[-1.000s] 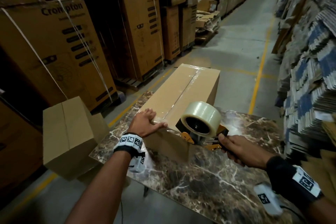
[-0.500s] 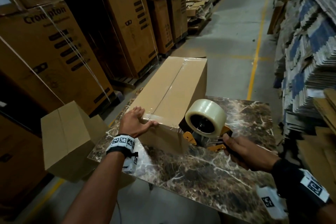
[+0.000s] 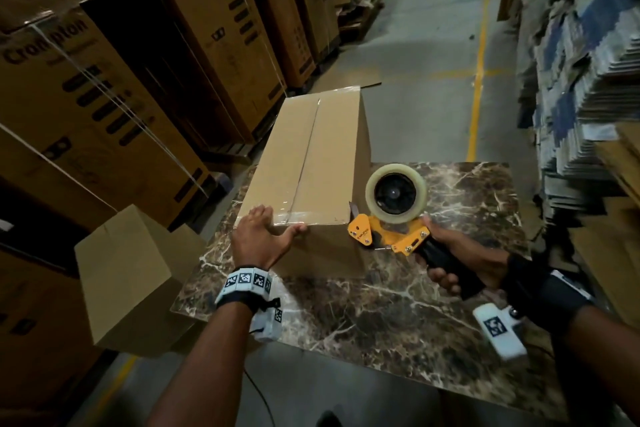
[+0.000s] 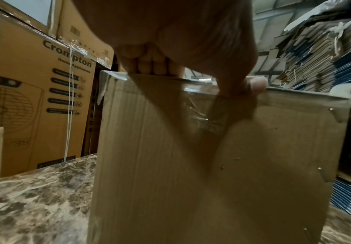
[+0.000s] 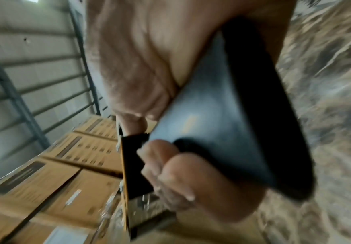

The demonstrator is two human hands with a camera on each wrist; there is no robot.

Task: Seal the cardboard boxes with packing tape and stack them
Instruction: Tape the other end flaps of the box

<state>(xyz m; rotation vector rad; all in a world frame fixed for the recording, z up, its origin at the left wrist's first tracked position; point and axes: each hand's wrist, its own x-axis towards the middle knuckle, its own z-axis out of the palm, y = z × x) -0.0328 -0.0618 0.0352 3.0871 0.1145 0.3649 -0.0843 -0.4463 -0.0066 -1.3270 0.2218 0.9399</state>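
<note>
Now lifted off the long brown cardboard box [image 3: 311, 156], yellow tape dispenser [image 3: 391, 218] gripped by right hand [image 3: 457, 253]; left hand [image 3: 263, 236] flat, pressing taped near edge: seam sealed.

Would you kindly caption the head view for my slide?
Left hand steadies a taped cardboard box on the marble table; right hand holds the tape dispenser.

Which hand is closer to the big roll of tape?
Right. The right hand grips the dispenser handle just below the tape roll; the left hand rests on the box edge, farther away.
</note>
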